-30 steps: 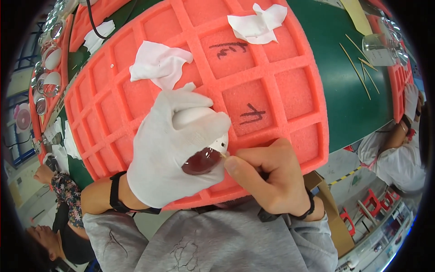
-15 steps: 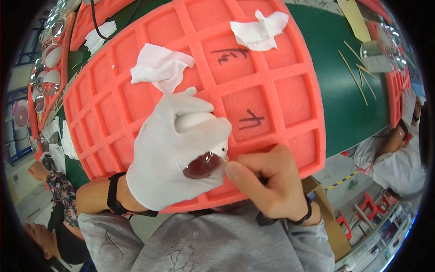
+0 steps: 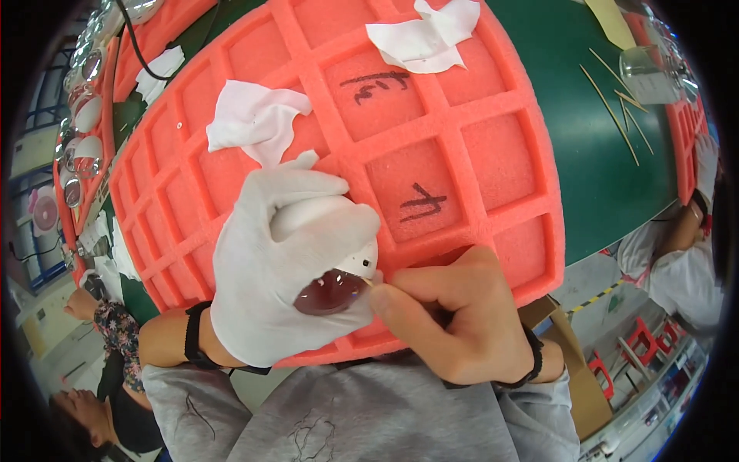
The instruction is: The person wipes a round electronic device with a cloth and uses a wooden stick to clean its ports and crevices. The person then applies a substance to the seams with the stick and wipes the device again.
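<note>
My left hand (image 3: 250, 285), in a white glove, is wrapped round a rounded white housing with a glossy dark dome (image 3: 332, 293). The dome faces down toward me, and a small black square hole (image 3: 365, 262) shows in the white shell above it. Bare, my right hand (image 3: 466, 319) pinches a thin wooden stick (image 3: 369, 282) between thumb and forefinger. Its tip is at the edge where white shell and dark dome meet; most of the stick is hidden by my fingers. Both hands are over the near edge of a coral-red foam tray (image 3: 463, 165) with square compartments.
Two white cloths (image 3: 259, 120) (image 3: 422, 40) lie on the tray. On the green table (image 3: 585, 169) to the right are several thin sticks (image 3: 610, 115) and a clear container (image 3: 648, 77). Shiny domed parts (image 3: 86, 114) fill a tray at the left. Other people sit on both sides.
My hands and the housing have shifted slightly left in the picture. The housing has turned a little, showing more of its black square hole. The stick stays pinched at the dome's edge.
</note>
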Available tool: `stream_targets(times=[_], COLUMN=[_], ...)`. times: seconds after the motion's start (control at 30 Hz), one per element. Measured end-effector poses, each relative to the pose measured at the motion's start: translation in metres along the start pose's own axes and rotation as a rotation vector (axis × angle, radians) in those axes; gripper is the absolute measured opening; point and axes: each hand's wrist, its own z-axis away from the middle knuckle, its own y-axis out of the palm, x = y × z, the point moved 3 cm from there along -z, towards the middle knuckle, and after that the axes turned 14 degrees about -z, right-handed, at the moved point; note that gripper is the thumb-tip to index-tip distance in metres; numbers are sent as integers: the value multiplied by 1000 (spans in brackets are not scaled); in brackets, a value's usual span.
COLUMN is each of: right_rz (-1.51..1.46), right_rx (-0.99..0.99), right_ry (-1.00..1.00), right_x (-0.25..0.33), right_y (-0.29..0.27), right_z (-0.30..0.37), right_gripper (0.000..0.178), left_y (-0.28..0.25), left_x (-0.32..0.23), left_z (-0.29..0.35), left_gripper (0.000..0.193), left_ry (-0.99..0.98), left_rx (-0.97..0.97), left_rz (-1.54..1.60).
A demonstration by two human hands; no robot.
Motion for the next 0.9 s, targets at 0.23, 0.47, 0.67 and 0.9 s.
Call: stream_targets(times=[0.23, 0.47, 0.67, 0.9], right_rz=[-36, -13, 12, -33], right_rx=[-41, -68, -13, -2], right_ry=[55, 37, -42, 37], right_x=[-3, -5, -1, -5], right_y=[-7, 1, 1, -8], right_z=[6, 14, 3, 3], right_gripper=[30, 26, 25, 25], left_y=[1, 2, 4, 4], left_x=[1, 6, -1, 0], left_z=[-3, 4, 1, -5], left_gripper=[66, 66, 61, 60], left_ry=[15, -21, -38, -44], left_rx=[15, -45, -48, -65], left_rz=[5, 17, 33, 6])
